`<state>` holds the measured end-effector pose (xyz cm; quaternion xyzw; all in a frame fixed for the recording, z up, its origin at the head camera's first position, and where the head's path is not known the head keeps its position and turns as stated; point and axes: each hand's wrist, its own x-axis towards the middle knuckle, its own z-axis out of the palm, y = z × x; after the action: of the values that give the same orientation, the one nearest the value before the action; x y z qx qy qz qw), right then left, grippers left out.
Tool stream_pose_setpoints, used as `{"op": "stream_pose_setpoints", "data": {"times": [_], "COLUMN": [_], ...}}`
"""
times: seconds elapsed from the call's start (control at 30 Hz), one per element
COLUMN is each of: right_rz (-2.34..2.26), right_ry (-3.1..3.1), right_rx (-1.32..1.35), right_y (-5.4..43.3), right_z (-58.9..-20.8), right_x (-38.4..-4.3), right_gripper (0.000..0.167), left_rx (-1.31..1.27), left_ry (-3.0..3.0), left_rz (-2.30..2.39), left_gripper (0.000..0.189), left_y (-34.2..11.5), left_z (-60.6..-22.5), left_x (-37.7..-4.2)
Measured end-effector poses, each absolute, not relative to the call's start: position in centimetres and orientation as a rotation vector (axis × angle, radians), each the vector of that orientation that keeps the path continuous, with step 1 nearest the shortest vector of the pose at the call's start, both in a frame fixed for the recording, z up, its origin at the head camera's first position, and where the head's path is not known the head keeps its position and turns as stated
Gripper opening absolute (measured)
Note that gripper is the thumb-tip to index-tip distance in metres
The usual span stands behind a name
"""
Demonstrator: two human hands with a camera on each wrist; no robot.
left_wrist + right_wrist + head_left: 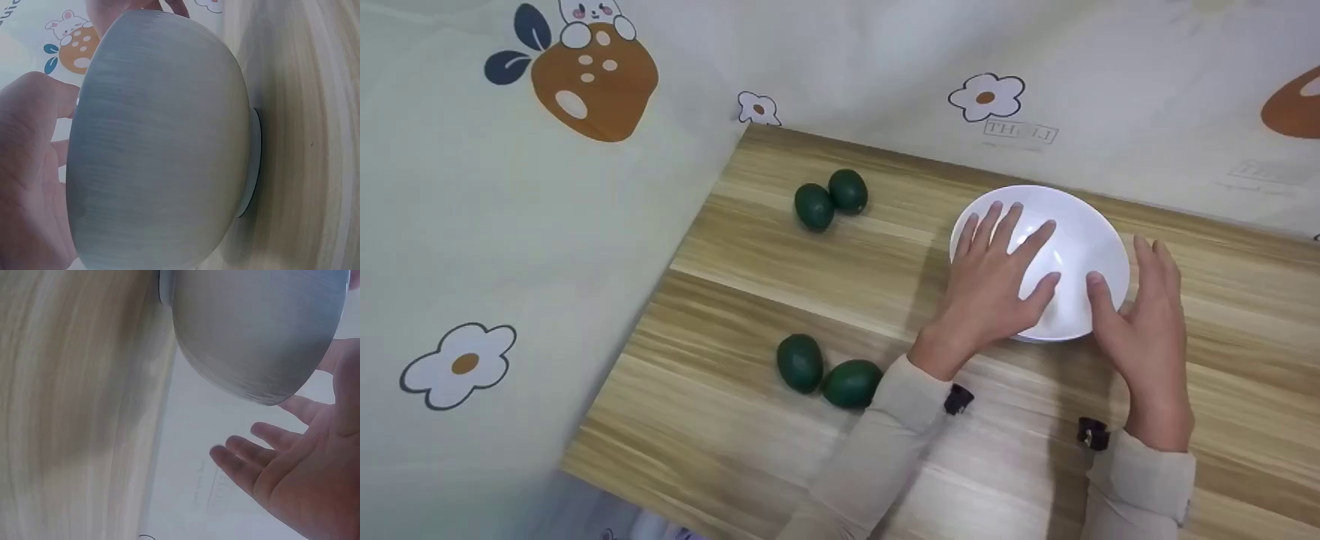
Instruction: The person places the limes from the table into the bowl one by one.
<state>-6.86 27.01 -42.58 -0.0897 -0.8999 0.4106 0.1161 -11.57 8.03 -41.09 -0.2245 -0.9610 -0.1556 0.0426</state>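
A white bowl [1084, 236] stands upright on the wooden table, its foot on the tabletop in the left wrist view. My left hand [988, 289] reaches over the bowl's left side with spread fingers, thumb pointing across the front of the opening. At the right rim is my right hand [1151, 330], its straight fingers outside the bowl and the thumb overlapping the rim. The right wrist view has the right hand [315, 472] with fingers extended and apart, close by the bowl's outer wall [253, 332]. Neither hand's fingers are curled round anything.
Two dark green egg-shaped fruits [814, 207] lie side by side at the back left of the table. Two more [799, 364] lie nearer, close to my left sleeve [900, 405]. A patterned wall covering [870, 67] borders the table's back and left edges.
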Motion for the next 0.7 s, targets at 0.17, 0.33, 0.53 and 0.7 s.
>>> {"op": "stream_pose_setpoints", "data": {"times": [0.17,0.33,0.53,0.7], "right_rz": [1.332,1.449,1.564,1.703], "right_ry": [-2.669,-2.714,-2.672,-2.598], "right_rx": [-0.343,-0.482,-0.522,-0.519], "right_y": [27.5,27.9,28.2,28.8], "right_z": [-42.8,-42.8,-43.1,-43.3], "right_x": [-7.1,-7.3,-7.6,-8.0], "right_gripper": [0.077,0.071,0.063,0.064], "left_rx": [-0.67,-0.676,-0.67,-0.64], "left_ry": [-2.936,-2.906,-2.874,-2.843], "left_rz": [-0.489,-0.533,-0.559,-0.567], "left_gripper": [0.058,0.056,0.054,0.052], "left_y": [7.6,6.9,6.1,5.7], "left_z": [-40.8,-40.7,-40.8,-40.8], "left_x": [-11.7,-11.6,-11.2,-10.9]}}
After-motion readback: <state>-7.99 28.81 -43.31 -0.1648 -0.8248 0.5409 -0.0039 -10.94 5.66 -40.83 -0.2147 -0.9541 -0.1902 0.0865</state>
